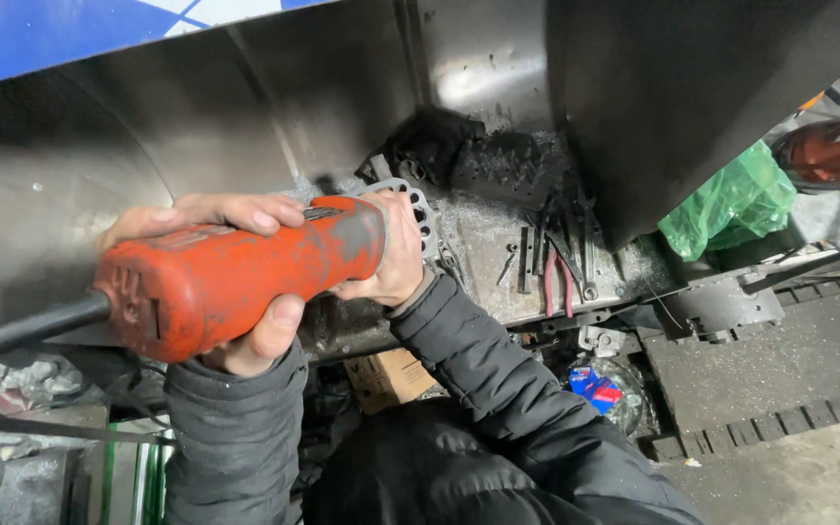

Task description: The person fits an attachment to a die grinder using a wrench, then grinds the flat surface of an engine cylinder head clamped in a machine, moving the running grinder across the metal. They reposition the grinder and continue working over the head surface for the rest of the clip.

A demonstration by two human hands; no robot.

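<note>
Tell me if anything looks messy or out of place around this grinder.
Yes. Metal filings are strewn over the ledge beyond the orange grinder, with pliers and other loose tools lying jumbled in them. Below, a crumpled blue wrapper sits among clutter.

- I see a brown cardboard box (388, 377) under the metal ledge, between the two sleeves.
- A small blue, red and white packet (592, 387) lies lower right of it (crumpled, in clear wrap).
- A green plastic bag (731, 202) sits at right.
</note>
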